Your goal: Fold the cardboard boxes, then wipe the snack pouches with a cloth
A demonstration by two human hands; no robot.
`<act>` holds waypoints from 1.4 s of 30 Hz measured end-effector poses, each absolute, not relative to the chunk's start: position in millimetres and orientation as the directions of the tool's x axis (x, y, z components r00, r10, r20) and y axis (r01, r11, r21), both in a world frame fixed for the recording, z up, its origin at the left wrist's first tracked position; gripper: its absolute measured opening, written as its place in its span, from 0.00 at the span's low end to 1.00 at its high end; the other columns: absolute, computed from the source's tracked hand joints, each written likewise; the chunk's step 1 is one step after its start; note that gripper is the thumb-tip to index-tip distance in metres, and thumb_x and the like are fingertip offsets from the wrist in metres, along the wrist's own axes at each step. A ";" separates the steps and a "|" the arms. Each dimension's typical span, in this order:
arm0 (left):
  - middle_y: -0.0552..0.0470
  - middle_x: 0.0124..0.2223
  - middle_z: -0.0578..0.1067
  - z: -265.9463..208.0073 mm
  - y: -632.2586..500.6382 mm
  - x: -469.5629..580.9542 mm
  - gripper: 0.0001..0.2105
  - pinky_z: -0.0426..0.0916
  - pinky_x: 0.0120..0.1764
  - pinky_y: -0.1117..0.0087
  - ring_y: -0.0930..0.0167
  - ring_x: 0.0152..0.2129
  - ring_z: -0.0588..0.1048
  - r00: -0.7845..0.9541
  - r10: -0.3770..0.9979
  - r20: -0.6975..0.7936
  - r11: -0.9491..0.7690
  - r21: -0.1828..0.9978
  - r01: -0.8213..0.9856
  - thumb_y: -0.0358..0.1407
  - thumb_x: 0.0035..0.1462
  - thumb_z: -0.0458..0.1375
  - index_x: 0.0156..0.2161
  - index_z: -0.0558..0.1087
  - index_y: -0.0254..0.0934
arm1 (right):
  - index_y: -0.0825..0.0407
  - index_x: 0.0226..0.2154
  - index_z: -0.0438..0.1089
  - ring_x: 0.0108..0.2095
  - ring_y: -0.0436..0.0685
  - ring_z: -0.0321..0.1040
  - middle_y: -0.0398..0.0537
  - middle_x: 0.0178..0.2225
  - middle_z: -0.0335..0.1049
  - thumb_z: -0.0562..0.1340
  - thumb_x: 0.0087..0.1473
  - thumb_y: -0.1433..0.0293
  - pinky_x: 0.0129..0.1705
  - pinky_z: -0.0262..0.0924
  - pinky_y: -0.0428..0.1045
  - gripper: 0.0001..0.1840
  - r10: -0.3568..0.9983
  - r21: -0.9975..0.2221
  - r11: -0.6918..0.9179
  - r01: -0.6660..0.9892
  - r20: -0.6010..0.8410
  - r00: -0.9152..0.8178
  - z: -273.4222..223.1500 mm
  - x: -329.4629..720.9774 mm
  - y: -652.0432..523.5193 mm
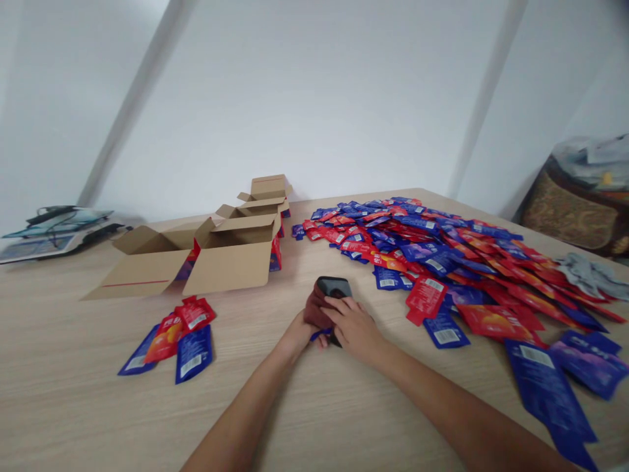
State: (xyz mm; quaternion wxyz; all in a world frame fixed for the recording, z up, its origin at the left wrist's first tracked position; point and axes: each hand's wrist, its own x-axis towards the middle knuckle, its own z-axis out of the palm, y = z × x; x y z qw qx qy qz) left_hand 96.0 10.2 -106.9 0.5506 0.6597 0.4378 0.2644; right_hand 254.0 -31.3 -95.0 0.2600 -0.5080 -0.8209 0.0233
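Note:
At the table's middle, a dark phone-like object with a grey, shiny face is partly wrapped by a brown-red cloth. My left hand is closed on the cloth from the left, with most of its fingers hidden under it. My right hand lies over the object and cloth from the right, its fingers bent onto them. A strip of blue shows below the cloth, between the hands; what it belongs to is unclear.
Open cardboard boxes stand in a row at left, flaps spread. Several red and blue pouches lie before them. A large pile of similar pouches covers the right side, with grey gloves beside it. A scale-like device sits far left.

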 end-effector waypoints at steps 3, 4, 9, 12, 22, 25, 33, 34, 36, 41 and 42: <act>0.50 0.20 0.72 -107.9 9.2 91.2 0.08 0.62 0.16 0.74 0.73 0.12 0.68 0.487 0.844 -0.223 0.211 0.974 0.081 0.31 0.44 0.56 0.32 0.67 0.30 | 0.48 0.52 0.63 0.50 0.64 0.53 0.48 0.56 0.59 0.52 0.50 0.76 0.48 0.54 0.60 0.26 0.917 -0.277 0.300 0.913 0.349 -0.195 -102.9 280.6 -12.3; 0.50 0.21 0.72 -107.8 8.6 89.9 0.10 0.61 0.16 0.75 0.73 0.12 0.69 0.493 0.836 -0.240 0.262 0.965 0.026 0.32 0.43 0.57 0.33 0.66 0.30 | 0.49 0.51 0.64 0.49 0.65 0.54 0.50 0.55 0.59 0.52 0.50 0.76 0.47 0.55 0.61 0.25 0.932 -0.279 0.234 0.931 0.338 -0.133 -104.5 290.3 -7.5; 0.44 0.25 0.75 -104.9 5.6 88.0 0.16 0.64 0.19 0.73 0.70 0.17 0.73 0.561 0.795 -0.231 0.347 0.932 -0.109 0.29 0.41 0.57 0.39 0.65 0.28 | 0.47 0.56 0.59 0.51 0.63 0.53 0.49 0.56 0.57 0.50 0.52 0.75 0.51 0.52 0.60 0.28 0.889 -0.343 0.258 0.903 0.451 -0.083 -97.9 295.8 -16.1; 0.44 0.27 0.75 -103.4 2.9 90.9 0.13 0.63 0.20 0.73 0.71 0.18 0.72 0.543 0.819 -0.187 0.292 0.950 -0.114 0.30 0.46 0.55 0.39 0.67 0.27 | 0.43 0.58 0.54 0.53 0.61 0.50 0.44 0.60 0.51 0.51 0.53 0.75 0.53 0.50 0.59 0.30 0.838 -0.312 0.436 0.844 0.483 -0.255 -89.6 262.4 -37.1; 0.43 0.25 0.76 -105.0 7.9 84.7 0.13 0.64 0.19 0.72 0.71 0.15 0.72 0.569 0.777 -0.270 0.372 0.926 -0.069 0.30 0.42 0.59 0.35 0.68 0.26 | 0.47 0.54 0.62 0.49 0.63 0.54 0.48 0.55 0.59 0.52 0.49 0.78 0.48 0.54 0.57 0.28 0.929 -0.286 0.257 0.923 0.337 -0.154 -104.8 281.8 -5.6; 0.42 0.25 0.76 -103.0 6.5 83.4 0.13 0.65 0.20 0.72 0.70 0.15 0.72 0.565 0.771 -0.294 0.394 0.917 -0.059 0.29 0.43 0.59 0.37 0.67 0.26 | 0.48 0.54 0.62 0.48 0.62 0.55 0.48 0.55 0.59 0.51 0.51 0.77 0.49 0.53 0.58 0.27 0.909 -0.330 0.260 0.907 0.400 -0.115 -100.9 285.8 -12.3; 0.49 0.22 0.73 -101.4 3.4 89.7 0.10 0.64 0.20 0.74 0.73 0.15 0.70 0.510 0.827 -0.237 0.334 0.937 -0.106 0.32 0.46 0.58 0.35 0.69 0.28 | 0.45 0.55 0.60 0.52 0.59 0.51 0.43 0.57 0.57 0.52 0.50 0.76 0.51 0.52 0.55 0.28 0.855 -0.312 0.485 0.817 0.366 -0.368 -93.9 242.4 -38.4; 0.47 0.22 0.74 -101.8 4.4 88.6 0.10 0.64 0.19 0.74 0.73 0.15 0.71 0.534 0.807 -0.251 0.349 0.933 -0.089 0.32 0.45 0.59 0.33 0.69 0.27 | 0.45 0.54 0.60 0.52 0.59 0.52 0.43 0.57 0.57 0.52 0.50 0.77 0.51 0.53 0.55 0.29 0.871 -0.310 0.453 0.836 0.353 -0.341 -96.0 247.6 -31.5; 0.44 0.24 0.75 -102.6 6.1 85.6 0.11 0.64 0.19 0.73 0.72 0.15 0.72 0.547 0.794 -0.264 0.368 0.926 -0.088 0.31 0.43 0.60 0.32 0.68 0.26 | 0.45 0.54 0.61 0.51 0.60 0.53 0.43 0.56 0.58 0.52 0.49 0.78 0.49 0.54 0.55 0.29 0.902 -0.312 0.372 0.874 0.342 -0.262 -100.3 263.0 -16.1; 0.45 0.25 0.75 -102.1 5.7 82.7 0.13 0.65 0.19 0.73 0.72 0.15 0.71 0.537 0.793 -0.289 0.393 0.915 -0.087 0.30 0.44 0.59 0.38 0.67 0.27 | 0.48 0.54 0.61 0.48 0.60 0.55 0.45 0.55 0.60 0.50 0.51 0.78 0.49 0.55 0.56 0.27 0.907 -0.357 0.288 0.889 0.401 -0.132 -99.6 279.7 -13.5; 0.45 0.25 0.75 -101.8 5.0 83.6 0.12 0.64 0.19 0.74 0.73 0.15 0.71 0.536 0.794 -0.287 0.388 0.918 -0.083 0.30 0.45 0.59 0.37 0.67 0.27 | 0.47 0.55 0.60 0.49 0.60 0.54 0.44 0.56 0.59 0.50 0.52 0.77 0.49 0.54 0.56 0.28 0.892 -0.355 0.329 0.875 0.420 -0.165 -97.7 274.5 -20.6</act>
